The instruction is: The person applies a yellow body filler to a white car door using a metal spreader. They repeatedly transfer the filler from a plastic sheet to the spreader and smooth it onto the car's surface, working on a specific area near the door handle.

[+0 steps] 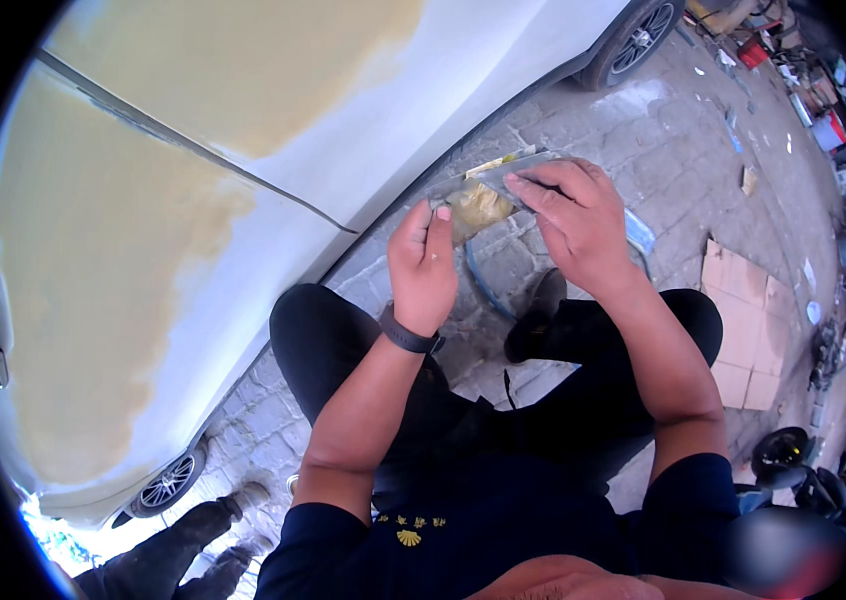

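Note:
My left hand grips the near left edge of a thin plate, thumb on top. A lump of yellow body filler lies spread on this plate. Between the thumb and fingers of my right hand is a flat grey putty spreader, which is over the far side of the plate and touches or nearly touches the filler. Part of the spreader is hidden behind my fingers. To the left stands a white car, its side panels covered with broad tan filler patches.
A flattened cardboard sheet lies on the paving at right. A thin blue hose curves below the plate. Clutter and containers line the far right. At lower left another person's legs show beside the car's wheel.

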The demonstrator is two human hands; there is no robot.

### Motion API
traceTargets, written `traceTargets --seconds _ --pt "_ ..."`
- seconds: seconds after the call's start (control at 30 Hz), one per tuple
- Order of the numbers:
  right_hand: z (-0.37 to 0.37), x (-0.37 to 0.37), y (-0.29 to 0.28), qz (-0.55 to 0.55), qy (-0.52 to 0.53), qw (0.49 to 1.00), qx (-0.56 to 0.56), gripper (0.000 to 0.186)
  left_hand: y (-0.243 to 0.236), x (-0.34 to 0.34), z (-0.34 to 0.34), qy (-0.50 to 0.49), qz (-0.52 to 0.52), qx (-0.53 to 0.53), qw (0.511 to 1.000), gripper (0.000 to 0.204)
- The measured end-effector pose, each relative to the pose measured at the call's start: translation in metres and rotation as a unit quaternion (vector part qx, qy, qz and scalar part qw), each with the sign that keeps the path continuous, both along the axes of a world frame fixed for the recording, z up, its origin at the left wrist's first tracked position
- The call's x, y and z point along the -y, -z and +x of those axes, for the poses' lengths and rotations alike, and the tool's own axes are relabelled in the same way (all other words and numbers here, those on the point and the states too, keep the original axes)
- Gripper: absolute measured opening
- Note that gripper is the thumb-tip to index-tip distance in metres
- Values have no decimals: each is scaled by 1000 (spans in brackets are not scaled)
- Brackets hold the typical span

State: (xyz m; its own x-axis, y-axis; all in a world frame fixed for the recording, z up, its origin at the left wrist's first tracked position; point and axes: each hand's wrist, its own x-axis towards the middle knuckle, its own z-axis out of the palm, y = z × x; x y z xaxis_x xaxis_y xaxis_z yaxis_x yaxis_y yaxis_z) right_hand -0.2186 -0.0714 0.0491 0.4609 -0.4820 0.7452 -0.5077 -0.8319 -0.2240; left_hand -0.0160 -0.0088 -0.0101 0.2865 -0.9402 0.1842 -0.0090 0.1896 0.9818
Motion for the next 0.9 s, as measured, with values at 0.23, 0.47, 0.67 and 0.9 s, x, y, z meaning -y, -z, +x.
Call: traceTargets --seconds 0.23,0.47,0.67,0.9 --pt "2 -5 2 25 -12 999 -25 35 2 -2 4 12 18 25 999 16" --pt "2 -1 1 28 -17 999 -8 38 1 -4 5 -8 21 41 999 32" --pt "1 0 2 27 -13 999 -18 39 -3 -7 2 8 6 98 995 22" --pt "-23 -4 -17 289 -113 935 172 28 -11 -3 -3 45 26 -2 999 24"
